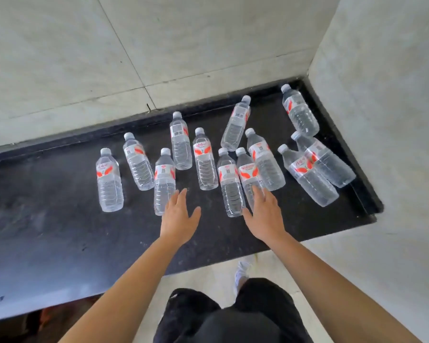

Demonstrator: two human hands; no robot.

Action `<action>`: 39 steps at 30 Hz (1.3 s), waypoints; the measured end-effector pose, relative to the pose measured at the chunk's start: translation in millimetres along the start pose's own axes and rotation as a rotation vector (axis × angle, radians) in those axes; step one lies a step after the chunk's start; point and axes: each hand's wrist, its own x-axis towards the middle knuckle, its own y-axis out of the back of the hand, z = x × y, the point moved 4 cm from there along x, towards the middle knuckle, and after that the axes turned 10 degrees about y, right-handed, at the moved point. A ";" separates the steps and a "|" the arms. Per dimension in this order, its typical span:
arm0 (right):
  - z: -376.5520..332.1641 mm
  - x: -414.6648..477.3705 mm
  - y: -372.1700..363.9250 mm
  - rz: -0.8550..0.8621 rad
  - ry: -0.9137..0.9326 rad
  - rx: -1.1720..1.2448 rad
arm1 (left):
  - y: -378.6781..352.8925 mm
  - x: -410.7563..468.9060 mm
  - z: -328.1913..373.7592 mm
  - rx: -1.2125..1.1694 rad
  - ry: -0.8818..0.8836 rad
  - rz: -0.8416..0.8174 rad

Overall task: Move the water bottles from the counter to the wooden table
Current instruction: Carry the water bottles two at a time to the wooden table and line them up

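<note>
Several clear water bottles with red-and-white labels and pale caps stand upright on the black counter (47,194). My left hand (180,216) reaches forward with straight fingers, its fingertips right beside the base of one bottle (164,177). My right hand (264,214) is stretched out too, fingers spread in front of the lower part of another bottle (247,173), with a neighbouring bottle (229,184) just to its left. Neither hand holds anything. The wooden table is not in view.
The counter sits in a corner between pale tiled walls at the back (159,45) and on the right (382,95). Its front edge runs across the lower left. My dark trousers and a white shoe (242,273) show on the pale floor below.
</note>
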 end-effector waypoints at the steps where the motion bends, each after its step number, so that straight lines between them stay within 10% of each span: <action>1: 2.7 2.5 -1.6 -0.005 -0.019 0.020 | -9.6 5.1 8.1 -0.033 0.018 -0.031; 8: 28.3 12.3 -9.3 0.007 -0.087 0.143 | -75.6 53.7 55.3 -0.331 0.268 -0.324; 39: -11.5 -12.2 -48.4 -0.092 -0.417 0.472 | -84.8 43.5 2.7 -0.471 0.261 -0.418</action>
